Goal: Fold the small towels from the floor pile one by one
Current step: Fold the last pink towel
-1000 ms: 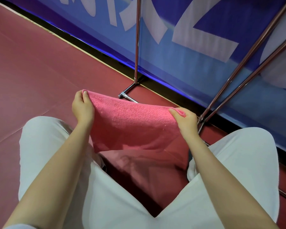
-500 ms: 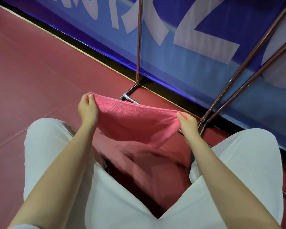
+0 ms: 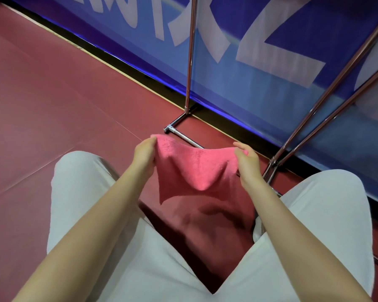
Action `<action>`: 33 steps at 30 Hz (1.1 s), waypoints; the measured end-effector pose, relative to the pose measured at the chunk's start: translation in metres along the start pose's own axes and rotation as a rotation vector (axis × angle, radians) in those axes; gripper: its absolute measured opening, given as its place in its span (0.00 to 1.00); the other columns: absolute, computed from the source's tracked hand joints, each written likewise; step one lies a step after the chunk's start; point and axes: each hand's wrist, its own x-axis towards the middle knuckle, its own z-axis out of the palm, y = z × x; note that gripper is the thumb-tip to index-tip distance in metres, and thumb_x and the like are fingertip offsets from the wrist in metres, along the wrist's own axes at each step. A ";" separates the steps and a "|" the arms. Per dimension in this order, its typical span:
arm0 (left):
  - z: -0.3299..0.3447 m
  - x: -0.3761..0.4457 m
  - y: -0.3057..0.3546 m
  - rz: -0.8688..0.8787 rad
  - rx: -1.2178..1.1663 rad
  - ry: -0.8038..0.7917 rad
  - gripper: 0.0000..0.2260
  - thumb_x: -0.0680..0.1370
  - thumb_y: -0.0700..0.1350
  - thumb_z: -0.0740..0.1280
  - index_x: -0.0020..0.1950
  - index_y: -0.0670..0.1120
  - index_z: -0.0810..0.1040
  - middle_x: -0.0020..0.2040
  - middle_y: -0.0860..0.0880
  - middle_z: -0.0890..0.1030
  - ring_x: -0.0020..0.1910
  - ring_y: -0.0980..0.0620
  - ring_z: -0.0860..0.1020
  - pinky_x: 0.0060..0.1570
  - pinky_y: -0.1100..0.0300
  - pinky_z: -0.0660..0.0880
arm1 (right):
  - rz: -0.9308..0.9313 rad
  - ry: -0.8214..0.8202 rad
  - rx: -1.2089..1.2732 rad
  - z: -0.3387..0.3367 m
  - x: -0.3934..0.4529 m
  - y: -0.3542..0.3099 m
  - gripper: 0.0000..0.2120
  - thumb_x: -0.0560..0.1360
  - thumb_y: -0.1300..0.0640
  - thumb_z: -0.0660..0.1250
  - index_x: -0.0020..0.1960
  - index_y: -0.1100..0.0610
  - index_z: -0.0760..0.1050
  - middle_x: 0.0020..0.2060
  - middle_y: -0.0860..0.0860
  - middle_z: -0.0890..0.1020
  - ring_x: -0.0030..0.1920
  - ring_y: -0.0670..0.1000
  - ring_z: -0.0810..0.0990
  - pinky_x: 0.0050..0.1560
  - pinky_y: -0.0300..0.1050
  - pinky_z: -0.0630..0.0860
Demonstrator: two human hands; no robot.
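Note:
A small pink towel (image 3: 192, 168) hangs in the air above the red floor, between my knees. My left hand (image 3: 145, 152) pinches its upper left corner. My right hand (image 3: 247, 159) grips its upper right corner with curled fingers. The cloth sags in the middle into a loose fold, and its lower edge drops to a point at the lower left. No pile of towels shows in the head view.
My legs in white trousers (image 3: 83, 192) spread to both sides. A chrome rack frame (image 3: 189, 62) with floor bars stands just ahead. A blue banner with white letters (image 3: 271, 51) runs along the back. Red floor (image 3: 42, 105) stretches to the left.
My hands have come closer together, so the taut top edge of the towel has slackened and the cloth now sags in the middle.

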 end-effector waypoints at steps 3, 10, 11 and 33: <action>0.013 -0.018 -0.008 0.013 -0.067 -0.080 0.06 0.80 0.45 0.62 0.52 0.45 0.78 0.35 0.51 0.75 0.32 0.56 0.73 0.28 0.66 0.69 | -0.062 -0.157 0.001 0.011 -0.010 -0.004 0.13 0.77 0.65 0.61 0.50 0.51 0.80 0.49 0.51 0.81 0.48 0.48 0.77 0.50 0.43 0.73; 0.041 -0.043 -0.015 0.014 -0.072 -0.177 0.10 0.81 0.44 0.61 0.53 0.44 0.80 0.41 0.49 0.81 0.39 0.53 0.77 0.38 0.62 0.73 | -0.096 -0.329 0.002 0.031 -0.034 -0.016 0.12 0.76 0.67 0.62 0.41 0.53 0.79 0.37 0.49 0.80 0.38 0.45 0.77 0.43 0.42 0.73; 0.043 -0.045 -0.016 0.030 -0.066 -0.199 0.10 0.80 0.43 0.60 0.51 0.44 0.81 0.39 0.49 0.81 0.38 0.54 0.78 0.34 0.64 0.73 | -0.091 -0.331 0.010 0.032 -0.034 -0.017 0.12 0.76 0.66 0.62 0.41 0.53 0.80 0.38 0.49 0.81 0.40 0.46 0.77 0.46 0.44 0.74; 0.055 -0.055 -0.019 0.230 0.065 -0.399 0.13 0.83 0.47 0.60 0.47 0.49 0.84 0.49 0.45 0.85 0.50 0.49 0.82 0.57 0.50 0.78 | -0.480 -0.256 -0.286 0.021 -0.029 -0.022 0.07 0.74 0.62 0.69 0.47 0.52 0.82 0.45 0.47 0.84 0.48 0.45 0.81 0.49 0.38 0.75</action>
